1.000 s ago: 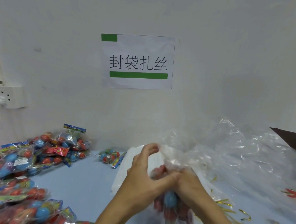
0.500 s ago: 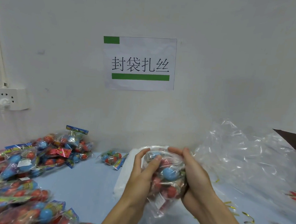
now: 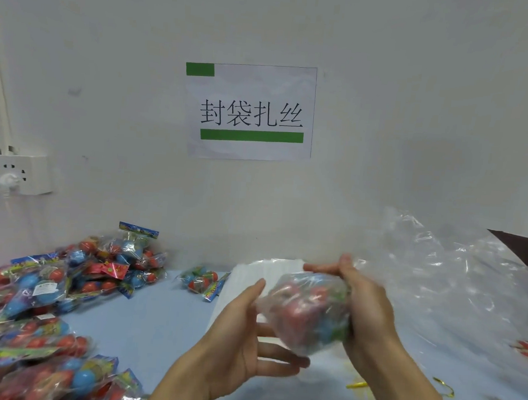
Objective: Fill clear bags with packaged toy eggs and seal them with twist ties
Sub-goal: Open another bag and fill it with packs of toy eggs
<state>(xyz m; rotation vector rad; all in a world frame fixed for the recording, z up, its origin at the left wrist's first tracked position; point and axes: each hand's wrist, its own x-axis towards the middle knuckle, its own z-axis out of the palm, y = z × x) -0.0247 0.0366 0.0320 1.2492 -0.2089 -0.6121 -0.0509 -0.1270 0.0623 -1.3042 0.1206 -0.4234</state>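
Observation:
A clear bag point(image 3: 306, 312) stuffed with red and blue toy eggs is held above the blue table point(image 3: 160, 320), blurred by motion. My right hand point(image 3: 364, 307) grips its right side, fingers curled over the top. My left hand point(image 3: 244, 332) is beside the bag on its left with fingers straight and spread, the fingertips near or just touching the plastic. Gold twist ties point(image 3: 445, 386) lie on the table at the lower right.
Heaps of packaged toy eggs point(image 3: 46, 297) cover the left of the table, and one packet point(image 3: 202, 281) lies alone near the wall. A stack of flat clear bags point(image 3: 267, 270) sits behind my hands. Crumpled clear plastic point(image 3: 447, 284) fills the right. A wall socket point(image 3: 14, 173) is at left.
The bag, squeezed low between both hands earlier, has been lifted and moved to the right. My left hand has let go and opened; my right hand keeps hold.

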